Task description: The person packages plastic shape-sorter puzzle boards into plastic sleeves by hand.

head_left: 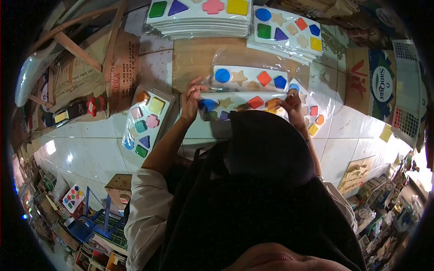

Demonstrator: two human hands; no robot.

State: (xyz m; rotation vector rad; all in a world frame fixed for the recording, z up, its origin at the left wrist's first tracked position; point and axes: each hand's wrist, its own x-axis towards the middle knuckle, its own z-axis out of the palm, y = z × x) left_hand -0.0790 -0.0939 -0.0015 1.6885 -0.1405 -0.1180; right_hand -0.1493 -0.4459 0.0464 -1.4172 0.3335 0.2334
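A white board with coloured shapes (242,95), seemingly in clear plastic, is held between my two hands. My left hand (193,99) grips its left end, with some fingers raised above the edge. At the right end my right hand (294,108) has its fingers bent round the board. Just beyond lies another shape board (251,76) with blue, orange and plain wood pieces. A further board (313,108) lies slanted by my right hand. My cap hides part of the held board's near side.
Two stacks of wrapped boards (199,22) (285,38) stand at the far side of a wooden panel (194,58). Another wrapped board (145,122) lies to the left. Cardboard boxes (122,74) (359,83) flank the tiled floor (97,144). A blue chair (82,228) is at lower left.
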